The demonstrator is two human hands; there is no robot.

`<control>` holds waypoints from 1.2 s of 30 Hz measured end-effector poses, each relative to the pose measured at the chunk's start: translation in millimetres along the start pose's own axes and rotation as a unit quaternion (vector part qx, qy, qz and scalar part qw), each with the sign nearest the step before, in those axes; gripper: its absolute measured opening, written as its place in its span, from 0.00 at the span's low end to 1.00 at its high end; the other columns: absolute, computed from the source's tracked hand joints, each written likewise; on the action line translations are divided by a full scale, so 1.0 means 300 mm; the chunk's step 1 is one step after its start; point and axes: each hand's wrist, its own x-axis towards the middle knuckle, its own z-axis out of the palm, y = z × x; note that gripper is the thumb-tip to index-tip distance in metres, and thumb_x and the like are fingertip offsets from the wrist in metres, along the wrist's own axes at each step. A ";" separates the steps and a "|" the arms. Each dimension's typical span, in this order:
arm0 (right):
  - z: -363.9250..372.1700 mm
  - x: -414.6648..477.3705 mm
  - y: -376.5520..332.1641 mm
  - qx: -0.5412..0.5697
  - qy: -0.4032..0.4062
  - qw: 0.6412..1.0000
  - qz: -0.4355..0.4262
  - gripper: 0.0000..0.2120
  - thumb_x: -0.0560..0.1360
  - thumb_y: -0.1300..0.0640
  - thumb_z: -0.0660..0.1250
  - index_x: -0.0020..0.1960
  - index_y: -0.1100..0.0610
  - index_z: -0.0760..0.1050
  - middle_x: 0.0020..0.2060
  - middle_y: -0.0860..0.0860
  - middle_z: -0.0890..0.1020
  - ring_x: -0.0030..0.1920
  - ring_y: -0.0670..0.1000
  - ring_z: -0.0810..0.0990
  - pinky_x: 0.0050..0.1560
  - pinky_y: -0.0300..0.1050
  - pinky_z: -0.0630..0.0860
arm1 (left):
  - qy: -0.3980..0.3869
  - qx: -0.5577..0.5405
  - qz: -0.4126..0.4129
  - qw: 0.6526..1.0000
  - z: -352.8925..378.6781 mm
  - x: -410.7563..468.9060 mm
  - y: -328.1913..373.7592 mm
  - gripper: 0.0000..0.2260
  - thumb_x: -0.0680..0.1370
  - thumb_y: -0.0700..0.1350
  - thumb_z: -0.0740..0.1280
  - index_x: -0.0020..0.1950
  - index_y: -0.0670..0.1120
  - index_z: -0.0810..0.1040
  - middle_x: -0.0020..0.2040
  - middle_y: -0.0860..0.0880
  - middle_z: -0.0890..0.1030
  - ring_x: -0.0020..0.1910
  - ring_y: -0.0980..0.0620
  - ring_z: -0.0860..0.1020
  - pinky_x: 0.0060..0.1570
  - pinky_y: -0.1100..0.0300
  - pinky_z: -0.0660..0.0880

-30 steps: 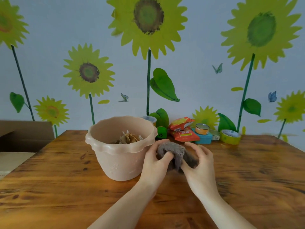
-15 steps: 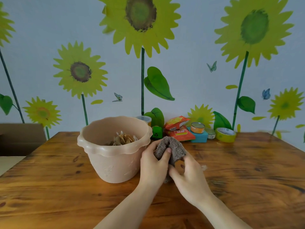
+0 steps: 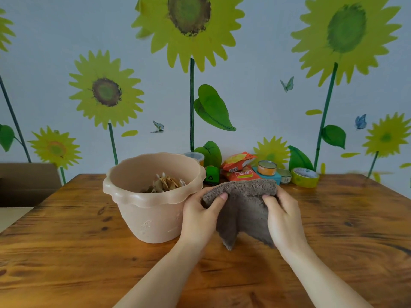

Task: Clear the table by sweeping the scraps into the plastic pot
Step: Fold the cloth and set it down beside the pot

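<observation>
A beige plastic pot with a wavy rim stands on the wooden table, left of centre. Brown paper-like scraps lie inside it. Just right of the pot, both hands hold up a grey fluffy cloth, spread out and hanging down above the table. My left hand grips its left edge, thumb on the front. My right hand grips its right edge. No scraps show on the table itself.
Along the far edge by the sunflower wall stand orange snack packets, a small tin on a blue box, a yellow tape roll, a green toy bin and a lidded jar. A cardboard box sits off the table's left.
The cloth was bunched up between both hands; now it is pulled open and spread wide. My right hand has moved to the right.
</observation>
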 end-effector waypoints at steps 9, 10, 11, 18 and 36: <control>-0.027 0.027 -0.002 -0.037 -0.016 0.999 0.010 0.12 0.86 0.57 0.60 0.63 0.50 0.80 0.54 0.44 0.85 0.57 0.45 0.82 0.64 0.55 0.78 | -0.016 -0.077 -0.152 0.985 0.010 -0.001 -0.033 0.31 0.73 0.66 0.70 0.74 0.59 0.71 0.71 0.57 0.76 0.72 0.51 0.73 0.70 0.40 0.71; -0.028 0.029 -0.002 -0.046 -0.019 0.999 0.007 0.12 0.86 0.56 0.59 0.65 0.52 0.79 0.55 0.44 0.84 0.58 0.45 0.81 0.64 0.54 0.78 | -0.015 -0.078 -0.160 0.984 0.012 -0.001 -0.029 0.28 0.76 0.64 0.69 0.74 0.58 0.70 0.72 0.56 0.75 0.72 0.50 0.72 0.70 0.40 0.71; -0.031 0.031 -0.003 -0.062 -0.023 0.998 0.000 0.13 0.86 0.56 0.59 0.67 0.54 0.78 0.56 0.44 0.84 0.59 0.45 0.81 0.63 0.51 0.77 | -0.015 -0.094 -0.176 0.980 0.009 0.001 -0.028 0.24 0.78 0.61 0.68 0.73 0.57 0.72 0.71 0.55 0.77 0.70 0.50 0.74 0.70 0.41 0.72; -0.044 0.045 0.010 -0.200 -0.057 0.978 -0.020 0.08 0.85 0.51 0.59 0.59 0.54 0.73 0.31 0.46 0.74 0.32 0.39 0.76 0.35 0.34 0.68 | -0.051 -0.196 -0.259 0.944 -0.017 0.006 -0.014 0.15 0.81 0.51 0.68 0.65 0.46 0.79 0.59 0.45 0.86 0.58 0.45 0.84 0.61 0.47 0.79; -0.016 0.121 0.125 -0.057 -0.109 0.962 0.245 0.31 0.77 0.59 0.70 0.78 0.48 0.66 0.72 0.52 0.71 0.72 0.56 0.72 0.69 0.55 0.72 | -0.074 -0.075 -0.183 0.977 -0.009 0.007 -0.111 0.34 0.77 0.28 0.67 0.75 0.58 0.67 0.72 0.47 0.73 0.71 0.45 0.73 0.68 0.46 0.75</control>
